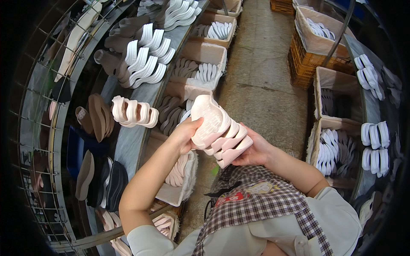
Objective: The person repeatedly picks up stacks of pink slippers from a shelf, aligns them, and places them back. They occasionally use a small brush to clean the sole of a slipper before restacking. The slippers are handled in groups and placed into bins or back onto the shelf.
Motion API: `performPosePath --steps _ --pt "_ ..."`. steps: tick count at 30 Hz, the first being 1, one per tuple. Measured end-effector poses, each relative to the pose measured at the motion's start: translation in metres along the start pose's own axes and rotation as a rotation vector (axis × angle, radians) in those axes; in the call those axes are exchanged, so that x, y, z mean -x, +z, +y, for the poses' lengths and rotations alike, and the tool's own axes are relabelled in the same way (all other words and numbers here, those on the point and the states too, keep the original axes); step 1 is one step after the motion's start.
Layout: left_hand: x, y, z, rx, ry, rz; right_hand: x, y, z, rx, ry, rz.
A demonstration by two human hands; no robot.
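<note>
Between my two hands is a nested stack of pale pink shoe soles (211, 123), held in front of my apron above the aisle. My left hand (186, 133) grips the stack's left end, thumb on the top sole. On its right side my right hand (255, 147) is closed round the edges, the fingers partly hidden behind the soles. Left of my left hand, another row of pale pink soles (134, 112) rests on the grey shelf (130, 141).
White soles (147, 64) and grey-brown soles (113, 68) are stacked farther along the left shelf. Lined crates of soles (213, 51) stand below it. Across the concrete aisle (260, 55) are more lined crates (337, 81) and a shelf with white soles (376, 134). Wire racking (38, 141) borders the far left.
</note>
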State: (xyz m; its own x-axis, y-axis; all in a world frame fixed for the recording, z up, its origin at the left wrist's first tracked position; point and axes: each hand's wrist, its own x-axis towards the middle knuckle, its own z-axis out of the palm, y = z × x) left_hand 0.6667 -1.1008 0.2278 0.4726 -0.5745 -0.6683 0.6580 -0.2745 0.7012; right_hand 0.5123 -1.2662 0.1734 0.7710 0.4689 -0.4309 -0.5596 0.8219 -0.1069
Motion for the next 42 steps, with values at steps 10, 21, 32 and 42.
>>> performPosePath --steps 10,21,32,42 --pt "-0.007 -0.007 -0.004 0.016 -0.032 0.006 -0.004 -0.006 0.001 -0.022 -0.007 -0.018" --pt "-0.001 -0.002 -0.003 -0.033 0.074 0.012 -0.001 0.004 0.0 0.05 -0.033 0.023" --pt "0.004 -0.018 -0.02 0.17 0.644 -0.269 0.016 0.036 -0.013 0.647 -0.733 0.081" --pt "-0.004 -0.032 -0.025 -0.037 0.726 -0.035 0.016 0.033 -0.016 0.896 -0.957 -0.055"
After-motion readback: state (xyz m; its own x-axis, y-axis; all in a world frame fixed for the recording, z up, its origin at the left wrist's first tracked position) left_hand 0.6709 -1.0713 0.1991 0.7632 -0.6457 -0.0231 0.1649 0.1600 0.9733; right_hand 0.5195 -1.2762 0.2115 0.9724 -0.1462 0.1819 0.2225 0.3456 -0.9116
